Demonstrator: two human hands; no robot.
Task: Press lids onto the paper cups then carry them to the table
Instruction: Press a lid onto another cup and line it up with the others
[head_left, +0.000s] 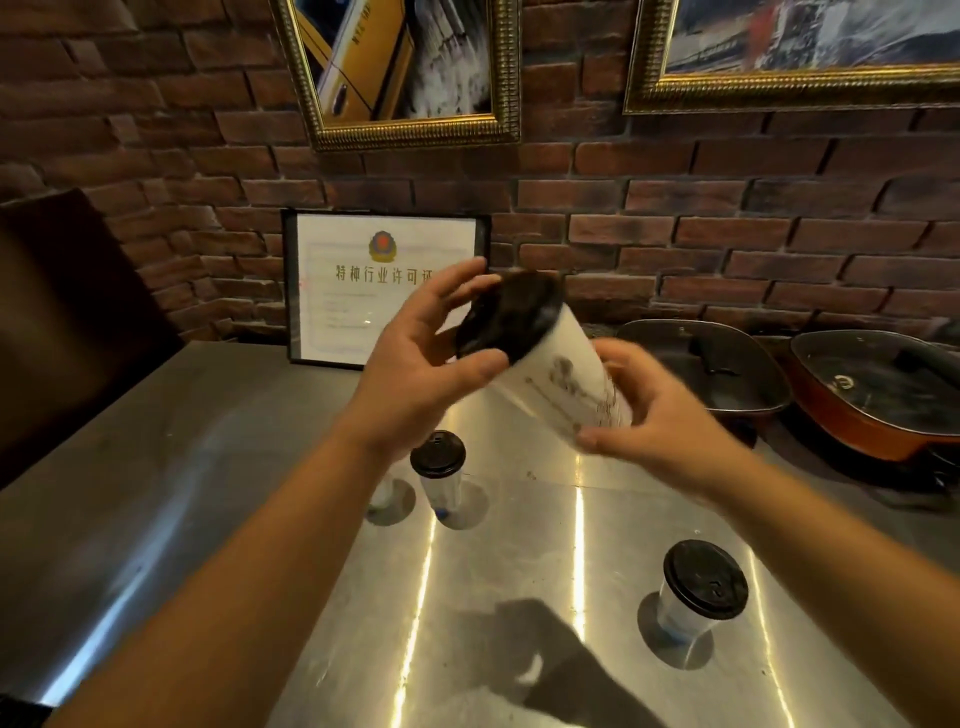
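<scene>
Above the middle of the worktop (260, 467), the left hand (415, 374) has its fingers (441, 291) and thumb spread round the black lid (511, 317) of a tilted paper cup (561, 384), touching the lid's rim. The right hand (660, 421) grips the cup's lower end, fingers curled about its base. The cup is blurred and held clear of the worktop. Below it stand two more lidded cups: one (439, 470) near the left wrist, another (698, 590) nearer the front right. A framed certificate (358, 291) leans on the brick wall (727, 234) behind. Two lidded pans (727, 374) (878, 395) sit at the right, under two gilt-framed pictures (405, 67) (795, 47).
</scene>
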